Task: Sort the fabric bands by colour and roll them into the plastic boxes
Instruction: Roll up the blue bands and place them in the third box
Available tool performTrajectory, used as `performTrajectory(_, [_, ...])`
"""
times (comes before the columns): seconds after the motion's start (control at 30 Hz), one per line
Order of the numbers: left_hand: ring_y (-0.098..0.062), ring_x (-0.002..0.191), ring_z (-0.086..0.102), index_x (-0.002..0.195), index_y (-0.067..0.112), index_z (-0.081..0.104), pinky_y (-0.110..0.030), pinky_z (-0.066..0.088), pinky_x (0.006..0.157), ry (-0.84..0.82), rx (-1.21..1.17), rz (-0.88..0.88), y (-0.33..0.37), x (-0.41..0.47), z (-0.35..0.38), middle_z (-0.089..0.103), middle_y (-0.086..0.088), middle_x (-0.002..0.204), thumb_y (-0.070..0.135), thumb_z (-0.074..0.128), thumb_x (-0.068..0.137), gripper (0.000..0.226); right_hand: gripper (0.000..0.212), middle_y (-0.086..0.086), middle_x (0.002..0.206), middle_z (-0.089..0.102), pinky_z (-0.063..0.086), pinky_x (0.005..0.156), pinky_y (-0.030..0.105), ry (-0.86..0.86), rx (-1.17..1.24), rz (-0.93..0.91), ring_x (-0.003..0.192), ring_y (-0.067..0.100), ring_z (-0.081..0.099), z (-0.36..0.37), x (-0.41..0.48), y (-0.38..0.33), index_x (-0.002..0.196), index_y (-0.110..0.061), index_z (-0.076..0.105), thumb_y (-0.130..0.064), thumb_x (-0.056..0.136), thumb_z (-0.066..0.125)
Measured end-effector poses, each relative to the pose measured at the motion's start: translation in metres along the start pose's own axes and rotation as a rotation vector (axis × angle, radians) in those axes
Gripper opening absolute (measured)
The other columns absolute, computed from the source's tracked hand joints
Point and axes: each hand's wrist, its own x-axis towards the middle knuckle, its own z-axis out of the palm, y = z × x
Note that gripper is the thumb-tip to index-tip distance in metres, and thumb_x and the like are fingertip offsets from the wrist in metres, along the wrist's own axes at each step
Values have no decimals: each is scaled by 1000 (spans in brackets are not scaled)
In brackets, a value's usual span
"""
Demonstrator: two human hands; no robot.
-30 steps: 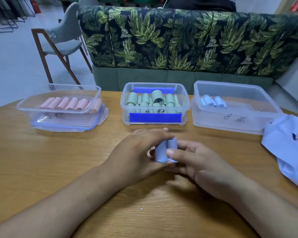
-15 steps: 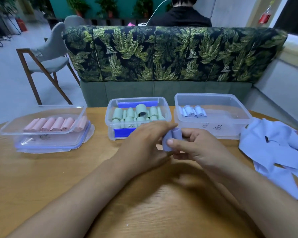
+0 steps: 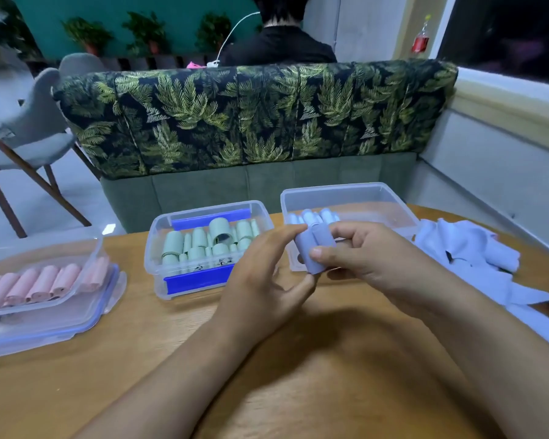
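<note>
I read the tabletop (image 3: 159, 369) as smooth, lightly glossy wood. All 3 boxes, left box (image 3: 99, 248), middle box (image 3: 152, 248) and right box (image 3: 379, 198), are clear shiny plastic. The blue roll (image 3: 309, 248) and loose heap (image 3: 466, 245) at right look like soft matt cloth.

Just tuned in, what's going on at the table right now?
The person's left hand and right hand pinch a rolled blue band above the table, in front of the right box, which holds a few blue rolls. The middle box holds green rolls, the left box pink rolls. Loose blue bands lie heaped at the right.
</note>
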Motion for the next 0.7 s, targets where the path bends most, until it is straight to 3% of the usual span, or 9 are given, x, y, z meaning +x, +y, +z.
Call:
performTrajectory(0.07, [-19, 116, 64, 134, 7, 66, -18, 44, 104, -18, 64, 17, -1, 0, 0, 70, -2, 128, 9, 85, 79, 58, 15, 13, 103, 80, 55, 93, 40, 52, -85, -48, 92, 17, 72, 3, 0, 2, 109, -16, 79, -20, 96, 77])
performTrajectory(0.2, [-24, 112, 63, 132, 7, 67, -23, 47, 101, -51, 161, 76, -2, 1, 1, 69, -4, 123, 13, 83, 80, 55, 13, -8, 92, 80, 59, 92, 42, 214, -299, -168, 89, 13, 75, 9, -5, 2, 96, -25, 81, -30, 86, 86])
performTrajectory(0.33, [-24, 117, 62, 136, 4, 66, -23, 44, 105, -34, 204, 121, -2, 0, 3, 68, -8, 126, 15, 83, 84, 56, 15, -7, 89, 80, 61, 89, 47, 272, -302, -185, 85, 18, 77, 12, -8, 3, 94, -24, 81, -23, 83, 90])
performTrajectory(0.43, [-21, 124, 59, 146, 1, 57, -22, 42, 109, -30, 165, 127, 0, -4, 6, 65, -8, 137, 21, 82, 90, 64, 21, -5, 90, 80, 64, 84, 41, 324, -286, -181, 83, 18, 77, 7, -13, 3, 97, -22, 80, -22, 81, 92])
performTrajectory(0.57, [-25, 150, 44, 158, 4, 41, -41, 31, 127, -148, 263, 104, -3, -9, 13, 48, -9, 161, 38, 67, 100, 73, 22, 6, 91, 81, 64, 82, 35, 393, -233, -122, 86, 24, 77, -26, -4, -15, 104, -15, 80, -19, 84, 89])
performTrajectory(0.7, [-23, 156, 36, 158, 12, 46, -56, 16, 130, -234, 551, 55, -9, -12, 16, 45, -6, 164, 48, 56, 97, 71, 19, 10, 86, 79, 65, 88, 44, 490, -430, 19, 77, 19, 76, -76, 48, -26, 88, -12, 80, -25, 80, 90])
